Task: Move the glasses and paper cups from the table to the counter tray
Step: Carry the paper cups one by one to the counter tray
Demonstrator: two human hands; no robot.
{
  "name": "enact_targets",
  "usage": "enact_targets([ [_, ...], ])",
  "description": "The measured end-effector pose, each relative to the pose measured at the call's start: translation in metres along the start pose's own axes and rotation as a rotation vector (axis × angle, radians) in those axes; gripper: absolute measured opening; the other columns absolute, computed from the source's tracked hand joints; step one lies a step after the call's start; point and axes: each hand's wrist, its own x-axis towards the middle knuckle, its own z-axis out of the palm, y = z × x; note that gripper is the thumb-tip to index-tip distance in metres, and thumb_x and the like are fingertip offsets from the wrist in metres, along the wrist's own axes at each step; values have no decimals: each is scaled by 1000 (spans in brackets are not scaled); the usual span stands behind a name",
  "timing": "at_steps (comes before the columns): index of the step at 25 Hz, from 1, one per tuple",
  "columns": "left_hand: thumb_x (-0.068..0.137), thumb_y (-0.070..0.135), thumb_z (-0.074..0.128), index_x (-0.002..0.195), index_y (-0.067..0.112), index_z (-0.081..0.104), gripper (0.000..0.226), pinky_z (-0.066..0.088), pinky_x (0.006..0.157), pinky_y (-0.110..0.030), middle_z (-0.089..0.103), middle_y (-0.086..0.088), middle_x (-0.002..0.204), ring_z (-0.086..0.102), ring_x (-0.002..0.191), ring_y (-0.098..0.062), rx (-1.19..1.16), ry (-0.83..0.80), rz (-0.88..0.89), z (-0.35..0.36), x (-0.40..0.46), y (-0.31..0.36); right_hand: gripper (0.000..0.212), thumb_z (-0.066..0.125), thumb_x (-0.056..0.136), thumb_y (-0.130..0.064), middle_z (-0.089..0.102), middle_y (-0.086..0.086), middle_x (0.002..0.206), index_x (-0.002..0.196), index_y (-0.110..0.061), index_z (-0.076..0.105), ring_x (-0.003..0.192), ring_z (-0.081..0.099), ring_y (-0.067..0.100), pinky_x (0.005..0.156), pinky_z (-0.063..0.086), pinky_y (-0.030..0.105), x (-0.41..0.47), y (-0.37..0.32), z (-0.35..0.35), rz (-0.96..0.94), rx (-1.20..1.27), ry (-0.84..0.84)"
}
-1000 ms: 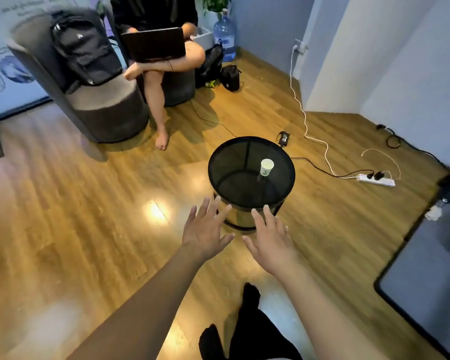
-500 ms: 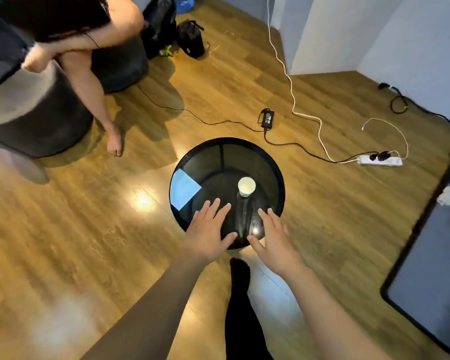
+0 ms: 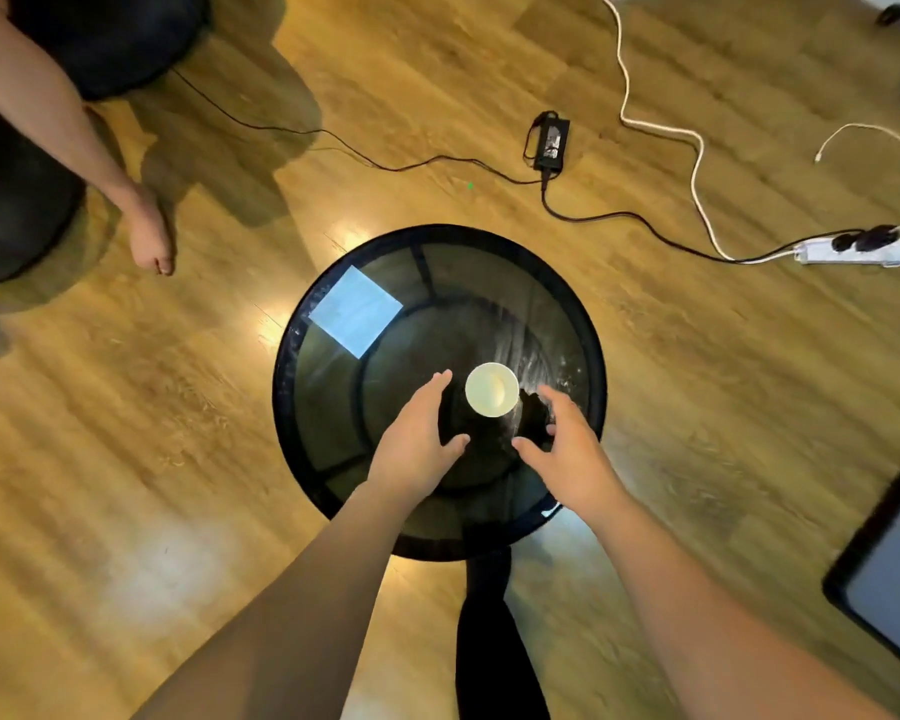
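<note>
A white paper cup (image 3: 491, 389) stands upright on a round black glass-topped table (image 3: 302, 366), seen from straight above. My left hand (image 3: 418, 443) hovers over the glass just left of the cup, fingers apart, holding nothing. My right hand (image 3: 562, 448) is just right of the cup, fingers spread and curled, also holding nothing. Neither hand touches the cup. No glasses and no counter tray are in view.
A seated person's bare foot (image 3: 149, 236) and leg are on the wooden floor at the left. A black power adapter (image 3: 551, 140), cables and a white power strip (image 3: 861, 249) lie beyond the table. A dark-framed grey mat (image 3: 889, 579) is at right.
I have come closer and my view has tilted down over the table. Both hands have moved forward over the glass to either side of the cup.
</note>
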Motion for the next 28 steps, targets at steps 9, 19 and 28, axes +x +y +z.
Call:
enact_targets([
  [9,90,18,77,154,29,38,75,30,119,-30,44,8,158,42,144,-14,-169,-97,68,33,45,-4,68,70,93,-14,51,-1,145,151,-27,37,133,49,21,109,45,39,59,12,30,-63,-30,-57],
  [19,87,27,81,137,24,57,55,49,109,-36,64,9,133,59,123,-11,-521,-100,29,-28,-9,49,67,79,87,-20,57,-10,134,142,-34,44,125,54,14,106,50,42,-7,-42,5,-63,245,47],
  [28,92,26,76,140,18,56,52,54,104,-39,65,2,133,63,119,-14,-621,1,76,-122,-157,118,82,73,90,-34,42,0,153,158,-28,27,137,42,17,101,38,31,-147,-129,-46,-261,133,211],
])
